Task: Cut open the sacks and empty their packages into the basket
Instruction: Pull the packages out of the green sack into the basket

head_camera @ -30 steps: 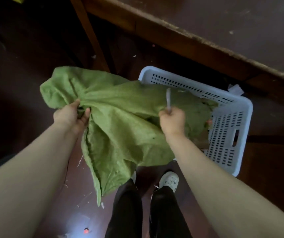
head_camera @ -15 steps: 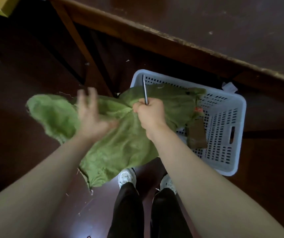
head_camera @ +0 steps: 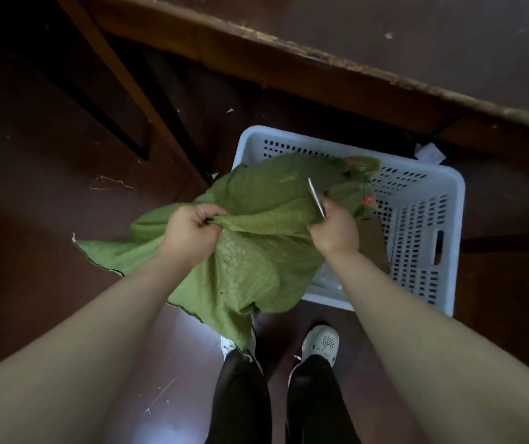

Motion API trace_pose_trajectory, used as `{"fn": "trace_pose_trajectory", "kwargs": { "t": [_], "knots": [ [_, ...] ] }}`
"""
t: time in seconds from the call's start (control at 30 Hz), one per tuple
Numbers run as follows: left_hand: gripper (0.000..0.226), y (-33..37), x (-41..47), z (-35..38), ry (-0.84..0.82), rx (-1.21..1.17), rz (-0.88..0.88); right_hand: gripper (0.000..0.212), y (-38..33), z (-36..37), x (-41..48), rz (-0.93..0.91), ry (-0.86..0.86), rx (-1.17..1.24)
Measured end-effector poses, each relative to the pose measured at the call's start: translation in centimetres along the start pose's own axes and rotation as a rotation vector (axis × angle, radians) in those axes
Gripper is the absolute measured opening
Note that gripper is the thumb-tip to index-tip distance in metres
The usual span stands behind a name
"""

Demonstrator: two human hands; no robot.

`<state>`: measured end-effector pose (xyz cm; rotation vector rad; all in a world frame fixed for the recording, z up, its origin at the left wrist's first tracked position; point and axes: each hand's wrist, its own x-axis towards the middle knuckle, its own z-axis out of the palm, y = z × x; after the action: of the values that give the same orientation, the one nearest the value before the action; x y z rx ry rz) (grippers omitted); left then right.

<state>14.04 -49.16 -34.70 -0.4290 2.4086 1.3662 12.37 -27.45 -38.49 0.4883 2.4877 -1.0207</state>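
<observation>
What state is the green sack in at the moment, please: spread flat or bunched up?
Bunched up: the left hand and right hand each grip a gathered fold of the green sack, its far end over the basket.

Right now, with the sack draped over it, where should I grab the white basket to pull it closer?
I'd take the handle slot in the right wall of the white basket, coming from outside on the right with fingers hooked through. That cutout is bare, while the green sack drapes over the near left rim.
</observation>
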Motion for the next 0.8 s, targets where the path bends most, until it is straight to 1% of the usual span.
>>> {"fn": "trace_pose_trajectory", "kwargs": {
  "t": [0.03, 0.07, 0.13, 0.17, 0.23, 0.33, 0.37, 0.47, 0.5, 0.57, 0.6, 0.63, 0.67, 0.7, 0.73, 0.77, 0.8],
  "knots": [
    [0.046, 0.0, 0.1, -0.1, -0.008, 0.002, -0.009, 0.056, 0.2, 0.1, 0.7, -0.009, -0.008, -0.073],
    [0.043, 0.1, 0.2, -0.1, -0.015, 0.010, -0.021, 0.048, 0.4, 0.1, 1.3, -0.005, -0.014, -0.122],
    [0.033, 0.4, 0.3, 0.1, -0.015, 0.012, -0.055, 0.030, 0.4, -0.2, 2.1, 0.023, -0.006, -0.167],
    [0.030, 0.6, 0.3, 0.3, -0.001, 0.003, -0.077, 0.026, 0.3, -0.6, 2.2, 0.039, 0.008, -0.164],
    [0.025, 0.9, 0.6, 0.5, 0.066, -0.057, -0.123, 0.023, -0.3, -1.6, 2.3, 0.055, 0.066, -0.097],
    [0.027, 1.8, 1.0, 0.6, 0.211, -0.161, -0.168, 0.017, -1.7, -2.5, 1.8, 0.026, 0.219, 0.139],
    [0.027, 2.1, 1.2, 0.6, 0.227, -0.163, -0.168, 0.017, -1.7, -2.5, 1.5, 0.033, 0.225, 0.188],
    [0.020, 2.7, 1.7, 0.6, 0.145, -0.066, -0.193, 0.028, -0.5, -2.0, 0.8, 0.139, 0.077, 0.177],
    [0.018, 2.9, 1.9, 0.6, 0.128, -0.048, -0.203, 0.029, -0.2, -2.0, 0.9, 0.158, 0.075, 0.192],
    [0.014, 3.4, 2.1, 0.5, 0.159, -0.113, -0.190, 0.028, -0.5, -2.5, 1.5, 0.125, 0.163, 0.294],
    [0.017, 3.8, 2.2, 0.6, 0.169, -0.145, -0.182, 0.029, -0.5, -2.6, 1.6, 0.114, 0.180, 0.341],
    [0.020, 3.9, 2.2, 0.8, 0.146, -0.144, -0.191, 0.032, -0.3, -2.7, 1.5, 0.137, 0.149, 0.363],
    [0.027, 3.9, 2.2, 1.2, 0.089, -0.103, -0.213, 0.034, 0.1, -2.6, 1.2, 0.206, 0.092, 0.372],
    [0.040, 3.7, 2.1, 1.7, 0.014, -0.017, -0.240, 0.035, 0.7, -2.4, 0.8, 0.287, 0.049, 0.394],
    [0.060, 3.5, 1.8, 2.2, -0.074, 0.107, -0.252, 0.034, 1.0, -2.3, 0.5, 0.345, 0.035, 0.434],
    [0.079, 3.4, 1.5, 2.6, -0.161, 0.231, -0.234, 0.033, 1.0, -2.4, 0.5, 0.369, 0.041, 0.498],
    [0.091, 3.3, 1.2, 3.1, -0.222, 0.318, -0.188, 0.032, 0.8, -2.5, 0.7, 0.370, 0.050, 0.573]
  ]
}}
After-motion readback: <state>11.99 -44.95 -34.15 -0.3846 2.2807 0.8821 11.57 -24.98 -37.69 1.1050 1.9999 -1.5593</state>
